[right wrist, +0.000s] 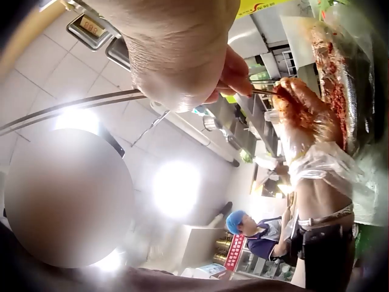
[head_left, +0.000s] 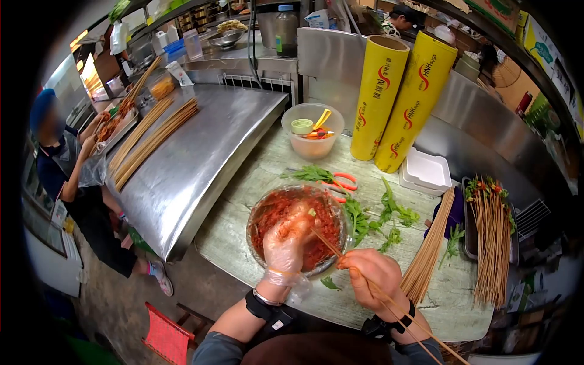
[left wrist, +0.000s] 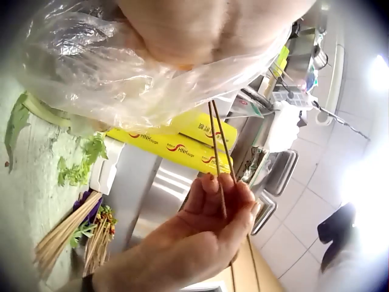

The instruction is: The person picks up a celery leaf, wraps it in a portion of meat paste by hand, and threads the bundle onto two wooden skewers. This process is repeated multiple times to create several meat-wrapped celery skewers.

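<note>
A bowl (head_left: 248, 228) lined with clear plastic holds red, sauce-coated meat pieces (head_left: 325, 252). Over it is my left hand (head_left: 285, 243), in a clear plastic glove smeared red, its fingers curled around a red-coated piece with a small pale green bit (head_left: 312, 212) showing. Most of that piece is hidden by the fingers. My bare right hand (head_left: 374, 277), right of the bowl, pinches two thin bamboo skewers (head_left: 326, 242). Their tips meet the left fingers, and their long ends trail back past the right wrist. In the right wrist view the gloved left hand (right wrist: 307, 115) shows red sauce.
Leafy greens (head_left: 389, 210) and red-handled scissors (head_left: 344, 182) lie behind the bowl. Loose skewers (head_left: 429, 261) and a tray of filled skewers (head_left: 490, 243) stand right. Yellow film rolls (head_left: 380, 91) and a plastic tub (head_left: 311, 143) stand behind. Another person (head_left: 67, 164) works at left.
</note>
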Motion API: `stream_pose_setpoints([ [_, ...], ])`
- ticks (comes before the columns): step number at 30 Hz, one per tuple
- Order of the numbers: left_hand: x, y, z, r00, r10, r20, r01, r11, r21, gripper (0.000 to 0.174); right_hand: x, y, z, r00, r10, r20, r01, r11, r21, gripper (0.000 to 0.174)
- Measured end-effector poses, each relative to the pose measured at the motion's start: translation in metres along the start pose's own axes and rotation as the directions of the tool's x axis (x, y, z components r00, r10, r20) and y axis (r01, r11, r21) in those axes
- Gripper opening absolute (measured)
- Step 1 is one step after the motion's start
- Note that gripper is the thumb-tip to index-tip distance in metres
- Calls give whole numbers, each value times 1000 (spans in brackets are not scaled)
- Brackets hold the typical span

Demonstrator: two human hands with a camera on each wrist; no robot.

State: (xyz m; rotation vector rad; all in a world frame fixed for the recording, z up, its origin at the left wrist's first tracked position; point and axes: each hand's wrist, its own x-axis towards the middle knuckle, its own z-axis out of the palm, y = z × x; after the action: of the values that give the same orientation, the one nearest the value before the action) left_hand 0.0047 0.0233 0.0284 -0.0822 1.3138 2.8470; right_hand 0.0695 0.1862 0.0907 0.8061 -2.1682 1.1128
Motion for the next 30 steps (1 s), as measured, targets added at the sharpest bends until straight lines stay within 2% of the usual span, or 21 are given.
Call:
stream_pose_setpoints([
  [2,-2,-5,0,999,37,21,-39,996,83,30,3,-13,-6,994,112,7,-112,994,-4,8],
  [5,-4,-13,-3,996,68,51,-76,983,166,29,3,-11,-5,992,126,0,-126,992,6,7],
  [8,-4,-5,3,998,-66,7,66,997,41,30,-1,1,7,999,5,-31,-6,1000,-13,19],
  [11,-2,-9,-2,987,-161,7,161,986,-37,27,-7,15,30,997,-60,-51,57,997,-59,21],
  [14,-3,-10,1,987,-162,-6,161,987,-18,21,-9,22,37,998,13,-67,-15,1000,-19,17],
  [17,3,-15,-6,1000,26,17,-27,999,35,19,-4,18,24,969,232,-85,-224,971,87,13],
  [18,11,-13,-14,987,150,63,-159,973,168,19,-9,29,19,965,256,-55,-241,949,202,9],
  [19,20,-1,-13,976,125,177,-141,987,76,22,-6,22,3,943,331,-16,-312,904,294,10],
  [20,18,9,-6,995,100,6,-100,994,33,25,-2,15,-14,919,393,18,-369,846,384,11],
  [21,29,7,-17,981,179,79,-181,983,16,34,-3,12,-28,862,506,42,-444,710,547,13],
  [22,31,8,-37,980,188,71,-191,981,32,42,-9,3,-35,800,594,91,-471,525,709,15],
  [23,33,10,-41,975,214,53,-220,964,151,47,-17,6,-45,790,603,105,-470,488,736,20],
  [24,21,27,-24,991,108,81,-117,986,119,48,-24,9,-54,758,653,-11,-434,516,738,20],
  [26,19,24,-25,977,152,150,-175,972,155,50,-45,16,-79,675,708,-209,-378,575,726,21],
  [27,19,22,-29,975,153,160,-183,964,191,50,-56,23,-96,608,712,-352,-321,626,711,23],
  [28,19,20,-34,974,153,167,-189,956,226,50,-68,32,-116,526,699,-484,-270,677,684,25],
  [30,18,18,-35,976,141,164,-180,950,256,50,-87,52,-162,470,606,-642,-138,769,624,29],
])
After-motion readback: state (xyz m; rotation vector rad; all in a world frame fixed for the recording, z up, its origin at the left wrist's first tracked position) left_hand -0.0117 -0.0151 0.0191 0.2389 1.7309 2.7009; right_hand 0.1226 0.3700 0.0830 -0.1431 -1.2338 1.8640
